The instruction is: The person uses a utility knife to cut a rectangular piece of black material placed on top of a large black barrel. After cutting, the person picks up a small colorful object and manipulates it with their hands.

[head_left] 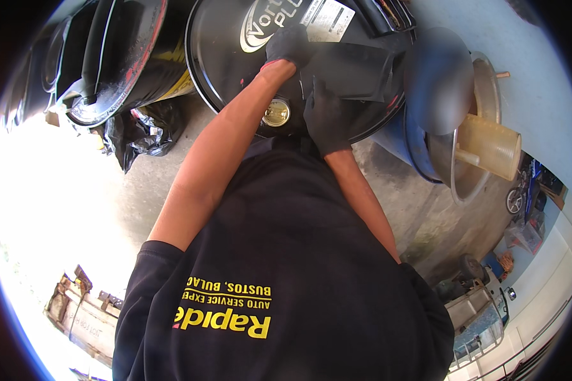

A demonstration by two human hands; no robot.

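Both my hands wear dark gloves and are over the lid of a black drum (222,70). My left hand (289,47) is closed at the upper left corner of a dark, flat, rectangular sheet (356,71). At the sheet's lower left edge, my right hand (326,117) grips it with the index finger lying along it. The sheet lies over the right part of the lid; its exact kind is unclear. Close to my left wrist, on the drum's near side, sits a small round container (277,113) with a yellowish inside.
Another black drum (117,63) stands at the left, with a black plastic bag (149,130) below it. To the right are a blue drum (397,136), partly behind a blurred patch, and a metal basin (473,181) holding a translucent yellowish jug (489,146). A white vehicle (553,286) is at lower right.
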